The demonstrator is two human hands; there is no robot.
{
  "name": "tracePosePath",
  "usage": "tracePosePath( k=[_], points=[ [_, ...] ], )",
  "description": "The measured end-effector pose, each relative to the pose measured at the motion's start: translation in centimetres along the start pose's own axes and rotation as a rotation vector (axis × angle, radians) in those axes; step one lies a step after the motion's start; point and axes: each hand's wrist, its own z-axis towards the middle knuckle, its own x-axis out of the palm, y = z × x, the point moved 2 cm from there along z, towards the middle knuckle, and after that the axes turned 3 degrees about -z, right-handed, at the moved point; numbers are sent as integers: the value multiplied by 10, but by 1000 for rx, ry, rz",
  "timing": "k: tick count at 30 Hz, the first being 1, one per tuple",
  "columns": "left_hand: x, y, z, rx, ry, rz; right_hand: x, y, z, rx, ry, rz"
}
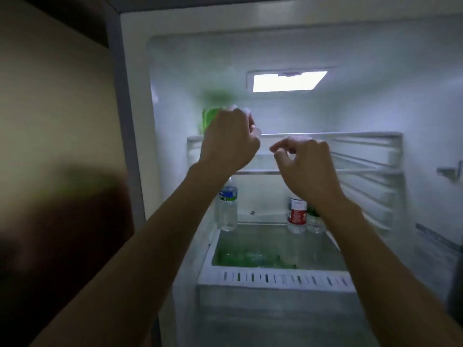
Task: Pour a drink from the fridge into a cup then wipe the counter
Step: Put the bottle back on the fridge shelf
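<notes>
Stood before the open fridge (180, 71), its inside lit by the lamp (288, 81) in the ceiling. Had both bare arms stretched into it. Held the left hand (229, 139) up at the top shelf (338, 134), directly in front of the green drink (210, 117) standing at that shelf's left end, close to the side wall. Had the fingers (246, 116) curled at the drink's right side. Could not tell, through the blur, whether gripped round it or only touching it. Held the right hand (309, 169) just beside the left and a little lower, before the shelf's front edge, with fingers loosely curled, thumb near forefinger, and nothing in them. Saw three bottles upright on the glass shelf (263, 236) lower down: a blue bottle (227, 209) at the left, below the left wrist; a red bottle (297, 214) toward the right; and, just beside that one, a third bottle (316, 221) half hidden behind the right wrist, label unreadable. Saw beneath the glass the drawer (275, 276), slotted along its white front, with blurred green shapes showing through from above. Saw a beige wall (50, 96) left of the fridge.
</notes>
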Motion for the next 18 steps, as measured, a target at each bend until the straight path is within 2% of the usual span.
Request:
tracePosePath(
  k=[2,11,13,15,18],
  points=[
    [-2,-8,-30,-21,52,-31,-5,-9,-15,55,63,1],
    [27,-25,-167,-111,612,5,-11,-63,-126,237,422,5],
    [33,-25,-196,-120,700,40,-6,-72,-150,277,563,-58],
    [41,-24,-222,-138,827,70,-6,-72,-167,334,672,-105],
    [50,-26,-249,-172,980,80,-8,-51,-176,383,717,-55]
  ],
)
